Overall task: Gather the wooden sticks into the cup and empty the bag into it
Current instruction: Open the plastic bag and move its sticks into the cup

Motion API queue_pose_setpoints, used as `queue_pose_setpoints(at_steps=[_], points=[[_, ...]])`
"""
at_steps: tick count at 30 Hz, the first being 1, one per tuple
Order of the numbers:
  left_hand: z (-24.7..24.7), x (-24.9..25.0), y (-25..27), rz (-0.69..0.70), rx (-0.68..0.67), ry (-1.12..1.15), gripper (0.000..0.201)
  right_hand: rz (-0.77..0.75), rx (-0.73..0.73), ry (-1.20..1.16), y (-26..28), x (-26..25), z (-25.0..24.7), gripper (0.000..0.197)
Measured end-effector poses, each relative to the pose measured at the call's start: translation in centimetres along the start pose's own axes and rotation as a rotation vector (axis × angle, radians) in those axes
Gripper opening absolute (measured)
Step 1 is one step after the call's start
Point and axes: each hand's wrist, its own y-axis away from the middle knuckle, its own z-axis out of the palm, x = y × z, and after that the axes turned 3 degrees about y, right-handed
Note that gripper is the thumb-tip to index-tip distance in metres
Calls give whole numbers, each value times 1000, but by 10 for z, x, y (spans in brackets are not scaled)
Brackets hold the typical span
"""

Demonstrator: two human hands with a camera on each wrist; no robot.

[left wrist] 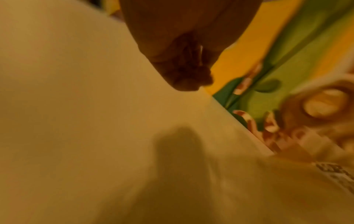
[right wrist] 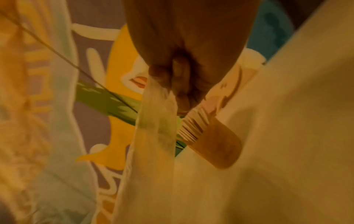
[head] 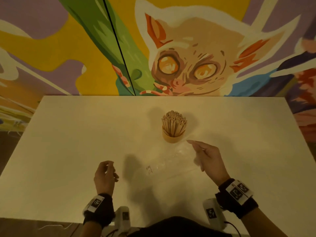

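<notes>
A round wooden cup [head: 173,139] stands mid-table, packed with upright wooden sticks [head: 174,123]. A clear, limp plastic bag [head: 171,162] with a small printed label stretches from just in front of the cup toward me. My right hand [head: 196,148] pinches the bag's right edge just right of the cup. In the right wrist view the bag [right wrist: 157,125] hangs from that hand's [right wrist: 178,84] curled fingers, beside the cup [right wrist: 220,148] and sticks [right wrist: 193,125]. My left hand [head: 111,169] hovers left of the bag, fingers curled, holding nothing I can see; it [left wrist: 187,72] looks bunched in its wrist view.
The white table [head: 68,142] ends at a painted mural wall [head: 188,57] along its far edge. White devices with tags [head: 212,212] sit at the near edge by my wrists. The bag's label [left wrist: 337,174] shows blurred low right in the left wrist view.
</notes>
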Motion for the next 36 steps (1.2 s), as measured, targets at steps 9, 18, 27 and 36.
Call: queue_pose_setpoints(at_steps=[9, 18, 27, 36], points=[[90, 98, 57, 201, -1005, 93, 70, -248, -513, 172, -10, -83, -15, 23], [100, 99, 72, 107, -839, 255, 14, -642, 2, 615, -49, -94, -70, 28], [86, 112, 74, 60, -909, 304, 29, -810, -563, 974, -3, -52, 1, 57], [78, 116, 71, 27, -786, 491, 19, -177, -498, 325, -15, -44, -8, 53]])
